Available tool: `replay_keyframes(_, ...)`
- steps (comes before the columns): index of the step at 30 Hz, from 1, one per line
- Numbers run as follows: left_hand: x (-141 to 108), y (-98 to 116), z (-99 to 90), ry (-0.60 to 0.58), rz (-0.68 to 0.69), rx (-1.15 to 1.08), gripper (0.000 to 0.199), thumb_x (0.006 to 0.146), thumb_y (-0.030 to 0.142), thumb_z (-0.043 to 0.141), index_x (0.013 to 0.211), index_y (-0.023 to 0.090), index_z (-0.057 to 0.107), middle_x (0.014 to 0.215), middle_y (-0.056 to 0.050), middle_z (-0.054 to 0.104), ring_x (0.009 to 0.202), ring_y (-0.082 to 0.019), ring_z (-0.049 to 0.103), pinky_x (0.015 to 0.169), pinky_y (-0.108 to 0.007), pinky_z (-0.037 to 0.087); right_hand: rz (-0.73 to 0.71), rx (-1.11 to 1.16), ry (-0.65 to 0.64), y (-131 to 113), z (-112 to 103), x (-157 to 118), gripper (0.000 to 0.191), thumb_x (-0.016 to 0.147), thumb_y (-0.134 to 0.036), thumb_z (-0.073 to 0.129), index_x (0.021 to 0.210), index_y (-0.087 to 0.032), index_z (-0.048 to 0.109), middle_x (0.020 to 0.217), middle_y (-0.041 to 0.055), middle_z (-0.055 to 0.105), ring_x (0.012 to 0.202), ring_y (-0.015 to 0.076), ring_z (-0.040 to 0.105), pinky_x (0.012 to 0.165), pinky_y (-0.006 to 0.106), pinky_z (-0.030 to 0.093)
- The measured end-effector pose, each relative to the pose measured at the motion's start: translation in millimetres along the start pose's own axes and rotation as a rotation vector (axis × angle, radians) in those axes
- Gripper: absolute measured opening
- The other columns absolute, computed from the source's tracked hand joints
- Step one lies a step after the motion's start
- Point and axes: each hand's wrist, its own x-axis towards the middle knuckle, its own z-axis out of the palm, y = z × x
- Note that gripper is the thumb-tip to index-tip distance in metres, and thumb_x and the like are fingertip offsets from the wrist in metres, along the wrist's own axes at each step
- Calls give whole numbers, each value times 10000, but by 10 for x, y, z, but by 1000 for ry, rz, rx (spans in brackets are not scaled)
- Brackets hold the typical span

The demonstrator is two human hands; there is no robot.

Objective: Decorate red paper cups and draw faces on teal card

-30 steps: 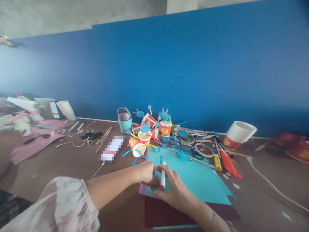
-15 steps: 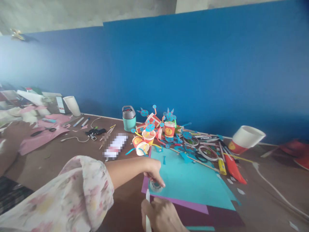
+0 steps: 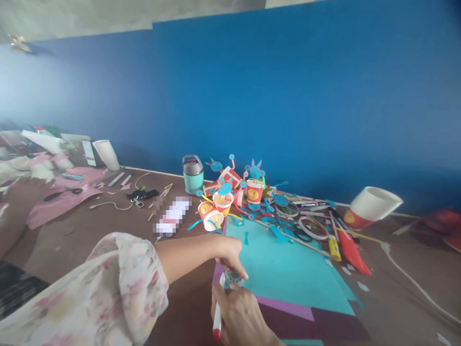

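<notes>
At lower centre, the marker (image 3: 217, 315) ran near-vertically, red end down, in the curled right hand (image 3: 239, 307); the half-curled left hand (image 3: 230, 254) held the tape roll (image 3: 234, 277).

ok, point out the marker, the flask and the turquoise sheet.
Marker (image 3: 217, 316): head view, white barrel.
Flask (image 3: 194, 183): head view, turquoise body.
Turquoise sheet (image 3: 284, 271): head view, bare middle.

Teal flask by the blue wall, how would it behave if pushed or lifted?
The flask looks hard-walled, so it likely won't squash in the hand. It stands upright and is rounded, so a hard shove might tip it and set it rolling.
</notes>
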Motion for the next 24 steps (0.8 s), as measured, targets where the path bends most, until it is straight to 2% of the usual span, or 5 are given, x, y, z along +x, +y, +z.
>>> replay_keyframes(5, -12, 5, -5, 2, -2, -3, 448, 611, 501, 728, 387, 176, 516, 353, 41, 461, 351, -86, 425, 400, -216, 382, 18, 20, -67, -9, -53, 19, 198, 605, -131, 514, 784, -201, 560, 559, 32, 643, 543, 219, 621, 437, 276, 297)
replay_keyframes(13, 8, -2, 1, 9, -6, -2, 438, 602, 499, 729, 392, 176, 520, 371, 34, 476, 362, -92, 435, 425, -227, 405, 36, 12, -28, -22, -19, 4, 128, 651, -159, 553, 770, -204, 547, 533, 21, 642, 488, 211, 620, 418, 271, 270)
replay_keyframes(17, 16, -6, 1, 14, -7, 1, 433, 596, 498, 732, 393, 177, 525, 376, 32, 480, 365, -94, 434, 425, -229, 398, 48, 45, -75, -11, -49, -7, 122, 662, -192, 569, 781, -205, 549, 592, 27, 675, 507, 208, 631, 423, 269, 272)
replay_keyframes(24, -47, 26, -5, 9, -26, -6, 409, 596, 424, 762, 394, 175, 507, 365, 47, 462, 362, -87, 425, 435, -223, 404, 74, 39, -144, -11, -87, -26, 99, 666, -151, 565, 756, -189, 582, 557, 16, 666, 451, 170, 587, 427, 271, 183)
